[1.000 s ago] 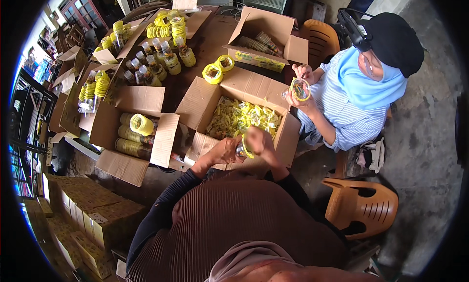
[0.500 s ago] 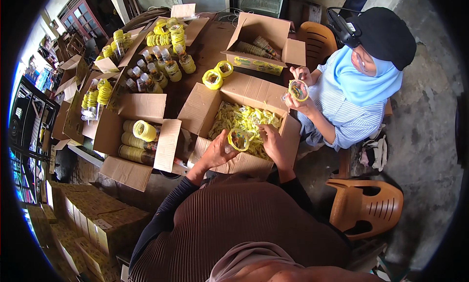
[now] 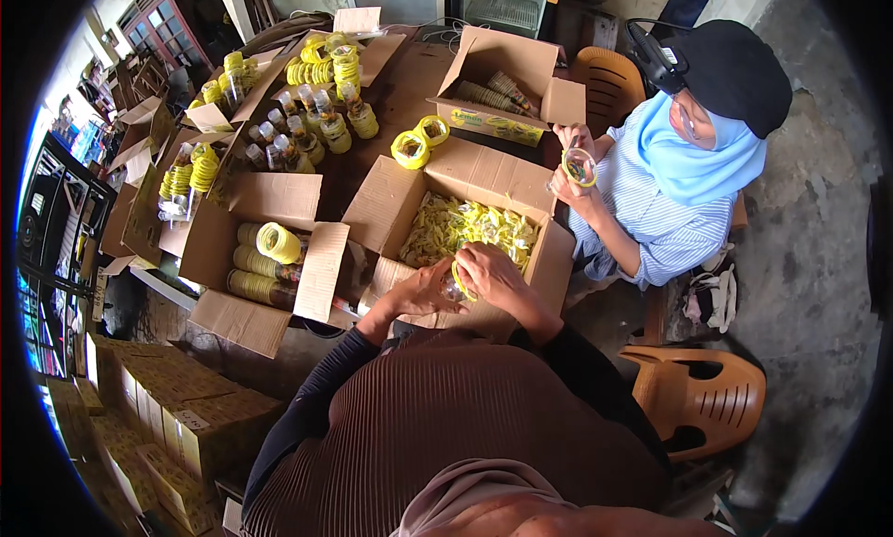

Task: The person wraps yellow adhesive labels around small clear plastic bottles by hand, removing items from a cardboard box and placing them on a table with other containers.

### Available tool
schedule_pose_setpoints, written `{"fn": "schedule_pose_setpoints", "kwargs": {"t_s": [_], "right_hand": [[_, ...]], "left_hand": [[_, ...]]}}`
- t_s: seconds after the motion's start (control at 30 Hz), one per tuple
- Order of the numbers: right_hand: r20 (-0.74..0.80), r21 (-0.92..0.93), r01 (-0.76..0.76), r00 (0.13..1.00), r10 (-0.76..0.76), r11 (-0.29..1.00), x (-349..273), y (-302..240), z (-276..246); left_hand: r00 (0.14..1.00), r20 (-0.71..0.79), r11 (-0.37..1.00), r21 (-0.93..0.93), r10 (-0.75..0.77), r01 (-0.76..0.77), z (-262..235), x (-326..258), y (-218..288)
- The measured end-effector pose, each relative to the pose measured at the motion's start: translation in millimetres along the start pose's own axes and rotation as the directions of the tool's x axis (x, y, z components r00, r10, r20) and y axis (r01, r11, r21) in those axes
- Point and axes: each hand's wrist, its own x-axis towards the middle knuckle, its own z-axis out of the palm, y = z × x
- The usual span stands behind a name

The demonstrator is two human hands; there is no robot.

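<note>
In front of my body, a clear plastic cup with a yellow rim (image 3: 455, 291) is tilted on its side. My left hand (image 3: 419, 292) is closed round its body. The fingers of my right hand (image 3: 498, 275) press together at the yellow rim and partly cover it. Below both hands stands an open cardboard box (image 3: 379, 205), holding a heap of crumpled yellow-and-clear wrapper pieces (image 3: 465, 223). Just beyond that box, two yellow-rimmed cups (image 3: 409, 151) rest side by side.
A co-worker on the right holds another cup (image 3: 579, 168). Cardboard boxes (image 3: 249, 321) with stacked cups (image 3: 260, 263) stand at left, another box (image 3: 502, 63) at the back. Several cup stacks (image 3: 326, 128) fill the table's far left. An orange chair (image 3: 707, 397) is at lower right.
My right hand has moved left onto the cup's rim. The cup has turned from facing up to lying sideways between my hands. The co-worker's cup has shifted slightly.
</note>
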Motion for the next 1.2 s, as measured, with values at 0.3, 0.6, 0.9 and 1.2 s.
{"fn": "schedule_pose_setpoints", "kwargs": {"t_s": [0.3,0.6,0.9,1.2], "right_hand": [[-0.059,0.025,0.006,0.998,-0.005,1.000,-2,19,11],[0.065,0.335,-0.345,0.937,0.344,0.877,-12,24,40],[0.044,0.502,-0.539,0.797,0.602,0.677,-24,63,68],[-0.052,0.449,-0.589,0.733,0.678,0.672,-39,74,54]], "left_hand": [[0.999,-0.042,0.994,-0.112,-0.013,0.008,16,10,-6],[0.990,-0.136,0.999,0.029,0.027,-0.023,23,9,-12],[0.986,-0.160,0.980,0.197,0.050,-0.018,30,8,-10],[0.920,-0.343,0.981,0.102,0.188,-0.162,21,-8,-27]]}}
